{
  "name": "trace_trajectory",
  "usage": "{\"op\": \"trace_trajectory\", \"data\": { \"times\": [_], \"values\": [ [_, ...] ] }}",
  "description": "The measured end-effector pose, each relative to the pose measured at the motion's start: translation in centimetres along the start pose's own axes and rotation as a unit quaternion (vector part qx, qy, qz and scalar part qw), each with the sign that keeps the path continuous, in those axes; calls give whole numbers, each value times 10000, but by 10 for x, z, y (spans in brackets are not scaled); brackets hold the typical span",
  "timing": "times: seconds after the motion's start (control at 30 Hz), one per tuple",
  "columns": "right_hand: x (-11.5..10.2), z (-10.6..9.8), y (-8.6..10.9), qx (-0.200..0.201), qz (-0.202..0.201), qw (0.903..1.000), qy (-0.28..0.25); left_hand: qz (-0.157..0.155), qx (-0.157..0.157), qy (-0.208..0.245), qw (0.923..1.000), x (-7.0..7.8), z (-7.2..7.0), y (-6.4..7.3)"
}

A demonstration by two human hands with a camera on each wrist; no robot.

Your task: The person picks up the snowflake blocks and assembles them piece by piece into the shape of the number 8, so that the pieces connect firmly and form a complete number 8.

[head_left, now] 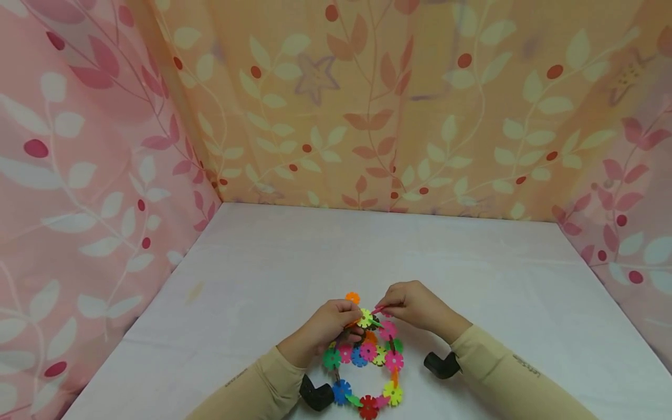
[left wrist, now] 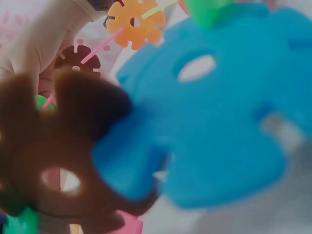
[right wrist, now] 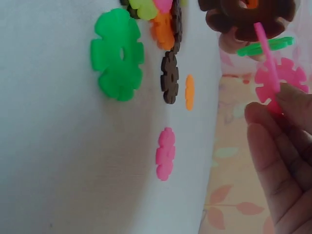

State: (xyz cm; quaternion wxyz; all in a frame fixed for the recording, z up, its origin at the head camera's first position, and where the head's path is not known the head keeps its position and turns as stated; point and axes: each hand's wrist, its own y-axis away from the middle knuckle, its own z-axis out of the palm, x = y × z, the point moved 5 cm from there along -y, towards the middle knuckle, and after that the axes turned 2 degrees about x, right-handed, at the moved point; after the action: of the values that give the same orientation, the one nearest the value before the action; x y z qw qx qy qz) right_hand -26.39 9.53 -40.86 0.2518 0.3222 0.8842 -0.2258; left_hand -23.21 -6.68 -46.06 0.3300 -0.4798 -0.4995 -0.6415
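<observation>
Flower-shaped plastic discs with slotted edges join into a colourful ring (head_left: 369, 406) on the table in the head view. At its far side my left hand (head_left: 333, 325) pinches part of the chain beside a yellow disc (head_left: 364, 318). My right hand (head_left: 416, 306) faces it, thumb and fingertips gripping a pink disc seen edge-on (right wrist: 265, 56). A green disc (right wrist: 265, 46) and a brown disc (right wrist: 243, 14) are close to that pink one in the right wrist view. In the left wrist view, a large blue disc (left wrist: 219, 141) and a brown disc (left wrist: 73, 156) hide much of the work.
Loose discs lie on the white table (head_left: 262, 256): a green disc (right wrist: 117, 56), a pink disc (right wrist: 165, 153), a brown disc (right wrist: 169, 78) and an orange disc (head_left: 352, 298). Black wrist devices (head_left: 442, 366) sit at both sleeves. Patterned curtains (head_left: 367, 116) border the table.
</observation>
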Motion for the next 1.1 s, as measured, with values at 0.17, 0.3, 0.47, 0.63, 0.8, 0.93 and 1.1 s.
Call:
{"op": "trace_trajectory", "data": {
  "times": [0.17, 0.3, 0.47, 0.63, 0.8, 0.93, 1.1],
  "values": [
    [3, 1, 1, 16, -12, 9999, -131, 80, 44, -81, 9999, -2, 0, -2],
    [4, 0, 1, 65, -151, 9997, -199, 109, 62, -143, 9998, -1, 1, -3],
    [5, 3, 1, -17, -406, 9984, -382, 133, 33, -228, 9996, 0, 2, -2],
    [6, 6, 0, 30, -582, 9973, -445, 146, 89, -267, 9995, 0, 3, -2],
    [5, 9, 0, 232, -650, 9961, -558, 267, 265, -295, 9989, -1, 4, -2],
    [5, 11, -1, 193, -616, 9967, -498, 268, 358, -293, 9986, -2, 4, -2],
    [15, 9, -1, -327, -192, 9991, -188, 60, 307, -286, 9991, 0, 5, -3]
  ]
}}
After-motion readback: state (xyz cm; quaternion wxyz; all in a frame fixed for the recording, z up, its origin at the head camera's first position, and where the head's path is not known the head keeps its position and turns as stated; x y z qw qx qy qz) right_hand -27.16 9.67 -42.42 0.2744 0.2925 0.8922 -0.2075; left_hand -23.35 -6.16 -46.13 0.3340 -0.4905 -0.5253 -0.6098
